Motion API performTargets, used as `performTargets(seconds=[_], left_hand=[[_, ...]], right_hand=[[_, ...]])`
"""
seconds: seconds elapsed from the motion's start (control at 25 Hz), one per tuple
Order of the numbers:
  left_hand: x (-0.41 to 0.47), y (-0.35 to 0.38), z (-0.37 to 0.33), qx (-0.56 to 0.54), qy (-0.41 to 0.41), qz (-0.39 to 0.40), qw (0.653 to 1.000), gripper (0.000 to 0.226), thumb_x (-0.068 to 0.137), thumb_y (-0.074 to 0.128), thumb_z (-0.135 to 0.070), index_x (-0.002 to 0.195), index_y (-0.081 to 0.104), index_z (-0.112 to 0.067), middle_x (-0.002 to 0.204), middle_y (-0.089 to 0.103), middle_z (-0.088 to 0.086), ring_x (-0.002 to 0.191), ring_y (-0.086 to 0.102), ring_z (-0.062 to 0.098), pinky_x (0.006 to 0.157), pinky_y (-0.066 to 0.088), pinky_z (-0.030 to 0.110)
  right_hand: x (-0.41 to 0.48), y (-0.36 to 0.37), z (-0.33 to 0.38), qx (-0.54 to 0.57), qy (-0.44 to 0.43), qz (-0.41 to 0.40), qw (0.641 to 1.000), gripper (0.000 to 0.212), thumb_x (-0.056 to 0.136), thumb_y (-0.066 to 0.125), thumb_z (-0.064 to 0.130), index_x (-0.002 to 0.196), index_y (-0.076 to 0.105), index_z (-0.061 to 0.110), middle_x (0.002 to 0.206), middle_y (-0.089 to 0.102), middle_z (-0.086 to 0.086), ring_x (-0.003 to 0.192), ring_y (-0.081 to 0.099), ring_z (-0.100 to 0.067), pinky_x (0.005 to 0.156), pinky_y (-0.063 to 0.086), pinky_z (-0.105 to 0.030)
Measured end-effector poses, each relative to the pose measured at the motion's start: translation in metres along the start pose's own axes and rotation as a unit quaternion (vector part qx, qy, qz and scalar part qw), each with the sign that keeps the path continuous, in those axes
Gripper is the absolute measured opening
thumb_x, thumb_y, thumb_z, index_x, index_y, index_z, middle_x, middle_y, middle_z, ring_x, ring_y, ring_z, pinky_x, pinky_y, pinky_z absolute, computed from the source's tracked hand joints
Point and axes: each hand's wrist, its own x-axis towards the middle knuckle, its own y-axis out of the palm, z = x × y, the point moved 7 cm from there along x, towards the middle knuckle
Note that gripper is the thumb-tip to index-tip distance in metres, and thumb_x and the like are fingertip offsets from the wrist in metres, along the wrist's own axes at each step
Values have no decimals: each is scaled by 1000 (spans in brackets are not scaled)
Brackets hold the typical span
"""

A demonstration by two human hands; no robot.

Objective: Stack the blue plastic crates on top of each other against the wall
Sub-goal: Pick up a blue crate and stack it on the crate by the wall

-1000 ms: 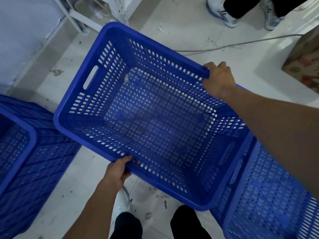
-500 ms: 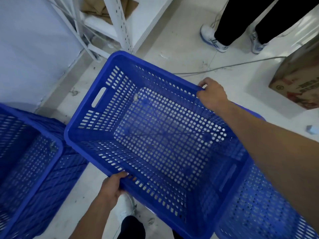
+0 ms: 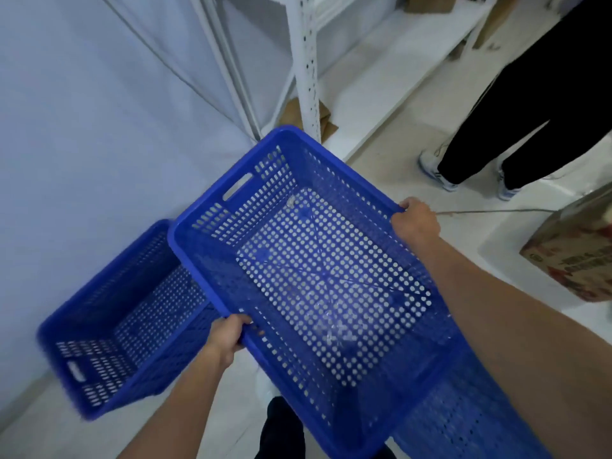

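I hold an empty blue perforated crate (image 3: 231,193) in the air, tilted. My left hand (image 3: 227,336) grips its near rim, and my right hand (image 3: 415,223) grips the far right rim. A second blue crate (image 3: 99,329) stands on the floor by the pale wall (image 3: 82,127) at the lower left, partly under the held crate's left corner. A third blue crate (image 3: 470,422) shows at the lower right, mostly hidden behind the held crate and my right arm.
A white metal shelf post (image 3: 306,61) and a low shelf (image 3: 381,77) rise behind the held crate. Another person's legs (image 3: 516,104) and white shoes stand at the upper right. A cardboard box (image 3: 576,250) sits at the right edge, with a cable on the floor beside it.
The held crate has swung left toward the wall, its left corner now over the floor crate. My view has lifted, so more of the wall and shelf shows. Both hands keep their grip.
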Motion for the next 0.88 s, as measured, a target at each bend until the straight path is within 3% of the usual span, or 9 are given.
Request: performTargets(seconds=[0.2, 0.4, 0.64, 0.76, 0.88], left_hand=[[-44, -58, -27, -64, 25, -32, 997, 13, 82, 54, 6, 93, 61, 2, 74, 66, 22, 55, 67, 32, 86, 57, 58], [-62, -123, -34, -120, 26, -36, 992, 24, 84, 54, 5, 108, 59, 4, 97, 68, 26, 67, 68, 37, 60, 61, 45], [-61, -207, -12, -194, 14, -35, 980, 27, 85, 53, 5, 111, 60, 3, 105, 69, 25, 80, 69, 39, 72, 62, 50], [-62, -256, 7, -231, 1, -47, 972, 16, 88, 52, 3, 101, 59, -1, 101, 70, 23, 75, 71, 35, 54, 63, 42], [-59, -303, 23, -277, 2, -60, 959, 13, 88, 52, 4, 96, 60, -3, 95, 71, 18, 63, 73, 29, 45, 58, 34]], right_hand=[[-46, -29, 75, 16, -12, -1, 1000, 32, 85, 48, 21, 113, 60, 16, 119, 62, -12, 111, 56, -35, 97, 43, -43], [-81, -21, 163, 25, -86, -16, 996, 35, 82, 47, 21, 112, 62, 12, 112, 67, -10, 104, 61, -33, 83, 47, -38], [-137, 29, 267, 25, -154, -8, 988, 32, 79, 47, 24, 106, 63, 17, 107, 67, -6, 104, 60, -32, 94, 46, -42], [-175, 64, 322, 2, -174, 9, 985, 32, 80, 48, 24, 106, 65, 20, 108, 67, -3, 107, 59, -29, 97, 37, -39], [-210, 101, 373, -10, -202, 21, 979, 35, 79, 49, 25, 107, 67, 17, 111, 69, -6, 108, 61, -32, 100, 43, -42]])
